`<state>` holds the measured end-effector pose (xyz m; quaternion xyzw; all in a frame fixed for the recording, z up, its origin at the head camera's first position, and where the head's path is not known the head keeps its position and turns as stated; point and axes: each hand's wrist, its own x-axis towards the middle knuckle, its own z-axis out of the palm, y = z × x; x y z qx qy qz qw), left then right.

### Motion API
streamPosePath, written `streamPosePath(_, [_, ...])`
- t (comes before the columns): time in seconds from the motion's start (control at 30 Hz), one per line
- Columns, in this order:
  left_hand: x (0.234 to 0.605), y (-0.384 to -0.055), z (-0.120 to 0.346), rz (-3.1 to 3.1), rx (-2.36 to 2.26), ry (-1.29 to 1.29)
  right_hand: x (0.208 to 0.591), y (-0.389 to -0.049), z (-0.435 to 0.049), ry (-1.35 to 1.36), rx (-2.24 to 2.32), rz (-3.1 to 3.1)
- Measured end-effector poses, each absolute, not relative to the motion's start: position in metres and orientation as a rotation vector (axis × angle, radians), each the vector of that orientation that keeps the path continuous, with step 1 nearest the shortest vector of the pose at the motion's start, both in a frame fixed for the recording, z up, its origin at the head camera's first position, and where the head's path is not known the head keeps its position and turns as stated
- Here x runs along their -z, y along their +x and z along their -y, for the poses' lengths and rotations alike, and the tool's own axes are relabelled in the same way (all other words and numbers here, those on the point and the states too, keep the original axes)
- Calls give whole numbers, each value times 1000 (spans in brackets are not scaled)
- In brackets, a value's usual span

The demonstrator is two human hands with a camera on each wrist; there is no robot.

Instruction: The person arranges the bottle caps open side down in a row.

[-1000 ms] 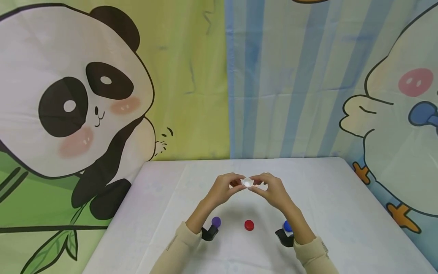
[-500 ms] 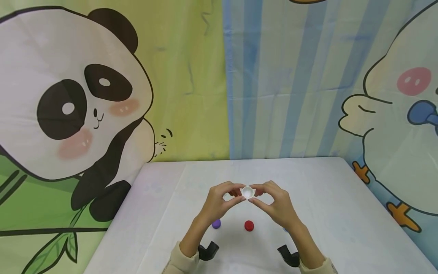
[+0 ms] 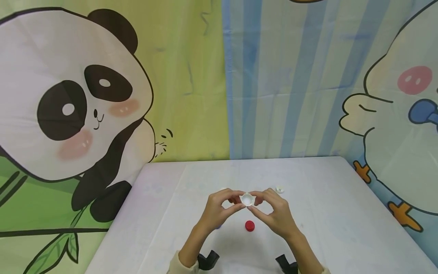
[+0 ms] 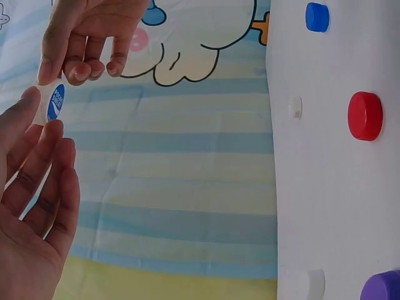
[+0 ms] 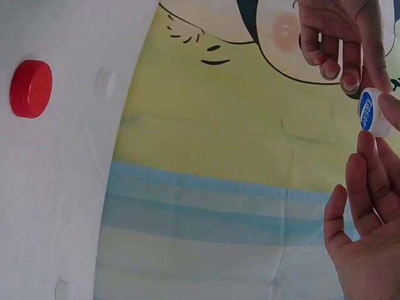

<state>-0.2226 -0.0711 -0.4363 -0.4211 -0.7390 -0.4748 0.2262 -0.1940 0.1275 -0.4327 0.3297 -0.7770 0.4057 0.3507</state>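
Note:
A small white bottle cap (image 3: 248, 199) is held up between both hands, its hollow side facing the head camera. A blue printed disc marks its other face in both wrist views. My left hand (image 3: 219, 207) pinches the cap's left side between thumb and fingertips. On the opposite side my right hand (image 3: 273, 211) pinches it the same way. A red bottle cap (image 3: 249, 226) lies on the table below and between the hands. In the left wrist view, a blue cap (image 4: 317, 17) and a purple cap (image 4: 381, 287) lie either side of the red one.
Another white cap (image 3: 279, 189) lies beyond my right hand on the white table (image 3: 164, 236). A further pale cap (image 4: 315, 284) shows near the purple one. Black wrist mounts (image 3: 208, 260) sit by both forearms. A printed curtain (image 3: 191, 114) hangs behind the table.
Both hands have come down the head view, nearer the body, still holding the white cap. A white cap beyond the right hand is now uncovered, while the forearms hide the purple and blue caps.

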Motion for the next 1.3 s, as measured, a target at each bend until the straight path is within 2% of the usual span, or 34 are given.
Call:
streamPosePath(0.17, [434, -219, 69, 2041, 1355, -1162, 425, -190, -126, 884, -1032, 1926])
streamPosePath(0.3, [419, -207, 69, 2080, 1467, -1134, 432, -193, -129, 887, -1025, 1917])
streamPosePath(0.53, [398, -192, 69, 2345, 1784, -770, 440, -197, -134, 891, -995, 1905])
streamPosePath(0.63, [397, -192, 68, 2456, 1885, -694, 439, -197, -134, 903, -962, 1891])
streamPosePath(0.87, [398, -196, 66, 2531, 2024, -727, 439, -201, -135, 935, -911, 1853])
streamPosePath(1.3, [399, -196, 64, 2541, 1902, -695, 446, -200, -137, 902, -942, 1954])
